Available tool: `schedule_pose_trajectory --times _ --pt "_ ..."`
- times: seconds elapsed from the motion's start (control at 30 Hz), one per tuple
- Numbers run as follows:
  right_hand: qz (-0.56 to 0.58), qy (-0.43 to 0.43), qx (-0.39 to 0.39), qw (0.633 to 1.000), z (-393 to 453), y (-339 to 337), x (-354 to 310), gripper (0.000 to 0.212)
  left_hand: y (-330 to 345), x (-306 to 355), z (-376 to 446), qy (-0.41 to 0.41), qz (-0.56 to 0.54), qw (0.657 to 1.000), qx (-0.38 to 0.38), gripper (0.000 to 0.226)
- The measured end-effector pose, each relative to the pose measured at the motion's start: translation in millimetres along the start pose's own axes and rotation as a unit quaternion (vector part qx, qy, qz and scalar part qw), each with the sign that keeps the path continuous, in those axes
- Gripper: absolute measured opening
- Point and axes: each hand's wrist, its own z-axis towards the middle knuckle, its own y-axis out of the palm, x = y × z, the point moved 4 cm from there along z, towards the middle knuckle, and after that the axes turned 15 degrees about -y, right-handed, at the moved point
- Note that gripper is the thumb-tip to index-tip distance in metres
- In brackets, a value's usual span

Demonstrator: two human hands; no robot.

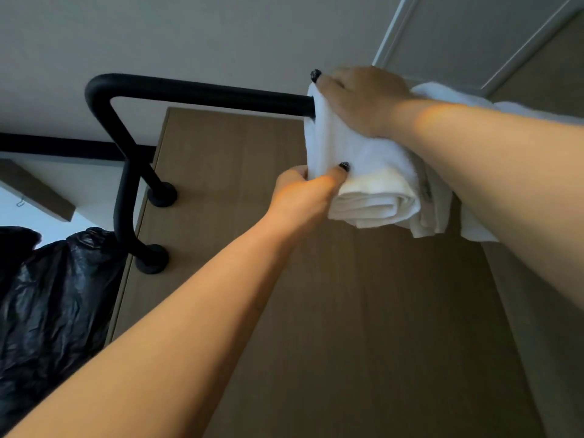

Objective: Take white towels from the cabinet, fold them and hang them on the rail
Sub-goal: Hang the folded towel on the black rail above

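A folded white towel hangs over the black rail high on the wooden panel. My left hand pinches the towel's lower left edge, thumb on the front. My right hand lies flat on top of the towel where it bends over the rail, fingers stretched toward the wall. More white towel lies draped over the rail to the right, partly hidden behind my right forearm.
The rail bends down at the left into two round mounts on the wooden panel. A crumpled black plastic bag hangs at the lower left. A white door frame stands at the upper right.
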Motion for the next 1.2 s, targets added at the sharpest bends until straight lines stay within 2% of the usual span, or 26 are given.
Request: schedule_pose_trajectory --times 0.1,0.23,0.33,0.47,0.77,0.87,0.93,0.97,1.03,1.2 --pt "0.023 -0.009 -0.014 1.0 -14 -2 -1 0.047 0 -2 -8 -0.032 -0.019 0.999 0.006 0.033" --pt "0.056 -0.034 -0.076 0.995 -41 -10 -8 0.063 -2 2 -19 -0.069 -0.016 0.997 0.033 0.062" --pt "0.103 -0.035 -0.116 0.987 -63 -21 -9 0.063 -2 10 -27 -0.104 0.009 0.994 0.016 0.051" --pt "0.13 -0.052 -0.152 0.978 -92 -42 -17 0.061 -6 26 -47 -0.147 0.068 0.986 0.028 0.057" --pt "0.181 -0.058 -0.189 0.963 -143 -107 -46 0.054 -17 74 -123 -0.124 0.153 0.977 0.083 0.032" --pt "0.194 -0.049 -0.202 0.959 -159 -128 -59 0.061 -24 77 -150 -0.102 0.196 0.97 0.103 0.035" --pt "0.208 -0.041 -0.208 0.955 -168 -138 -67 0.062 -29 76 -169 -0.102 0.267 0.951 0.116 0.032" --pt "0.216 -0.037 -0.212 0.952 -172 -143 -71 0.061 -32 75 -178 -0.105 0.298 0.941 0.118 0.04" --pt "0.228 -0.031 -0.222 0.947 -181 -148 -79 0.062 -38 72 -196 -0.105 0.321 0.934 0.117 0.053" --pt "0.222 -0.036 -0.28 0.933 -212 -144 -113 0.073 -70 53 -233 -0.125 0.358 0.92 0.099 0.054"
